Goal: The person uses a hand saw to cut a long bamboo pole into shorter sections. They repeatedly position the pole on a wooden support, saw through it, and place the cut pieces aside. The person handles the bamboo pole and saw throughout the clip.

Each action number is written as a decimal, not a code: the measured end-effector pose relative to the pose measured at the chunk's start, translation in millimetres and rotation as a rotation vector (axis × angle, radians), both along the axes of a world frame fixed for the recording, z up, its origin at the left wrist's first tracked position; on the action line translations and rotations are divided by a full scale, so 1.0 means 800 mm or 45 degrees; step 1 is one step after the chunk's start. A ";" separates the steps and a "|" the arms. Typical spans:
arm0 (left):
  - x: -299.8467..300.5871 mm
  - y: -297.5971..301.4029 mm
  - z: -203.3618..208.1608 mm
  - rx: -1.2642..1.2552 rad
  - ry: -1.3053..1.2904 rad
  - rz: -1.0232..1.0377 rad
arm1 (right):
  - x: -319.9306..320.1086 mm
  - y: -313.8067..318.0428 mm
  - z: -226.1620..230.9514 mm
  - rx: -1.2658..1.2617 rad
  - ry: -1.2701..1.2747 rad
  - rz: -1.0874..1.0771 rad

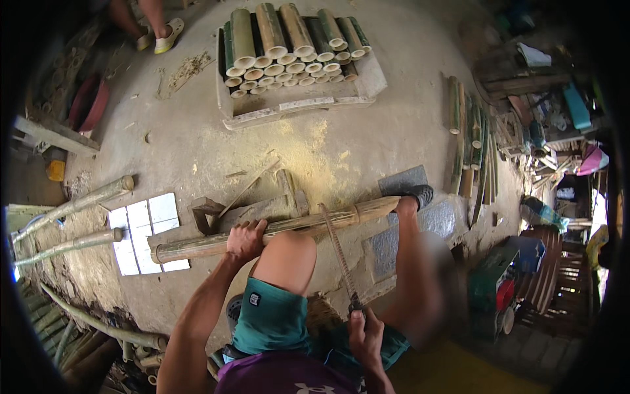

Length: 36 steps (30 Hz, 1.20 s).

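Observation:
A long split-looking bamboo pole lies slantwise in front of me, its open end to the left. My left hand is closed over the pole, left of my bent knee, which is up against it. In my right hand is the dark handle of a hand saw. The saw's narrow, rusty-looking blade points away from me and crosses the pole right of the knee. Whether its teeth are in the bamboo I cannot tell. A low wooden block stands behind the pole, partly hidden by it.
Cut bamboo tubes are stacked in a pale tray ahead. More bamboo lengths lie at the right, and long poles at the left. White tiles are set in the floor. A green machine stands right; someone's feet show far left.

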<state>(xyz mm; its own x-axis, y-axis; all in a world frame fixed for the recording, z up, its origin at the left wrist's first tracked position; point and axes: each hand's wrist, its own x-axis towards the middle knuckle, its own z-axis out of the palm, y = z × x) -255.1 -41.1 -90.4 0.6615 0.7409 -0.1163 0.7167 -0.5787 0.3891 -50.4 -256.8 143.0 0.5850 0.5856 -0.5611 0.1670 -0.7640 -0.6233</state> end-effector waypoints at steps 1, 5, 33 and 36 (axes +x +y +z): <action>0.000 0.001 0.000 -0.013 0.003 0.011 | 0.001 0.000 -0.012 0.127 -0.095 0.050; 0.000 0.000 0.005 -0.060 0.036 0.012 | 0.026 0.115 -0.125 0.278 -0.088 0.061; 0.002 0.011 0.020 -0.178 0.125 -0.015 | 0.037 0.088 -0.175 0.213 -0.069 0.055; 0.004 0.015 0.024 -0.270 0.221 -0.022 | 0.033 0.052 -0.166 0.324 -0.040 -0.003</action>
<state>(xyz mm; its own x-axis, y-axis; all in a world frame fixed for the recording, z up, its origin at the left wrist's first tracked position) -251.6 -29.0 -71.3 0.6302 0.6767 -0.3807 0.7741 -0.5098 0.3753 -24.3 -215.1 9.9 0.6014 0.7043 -0.3772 0.1877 -0.5835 -0.7901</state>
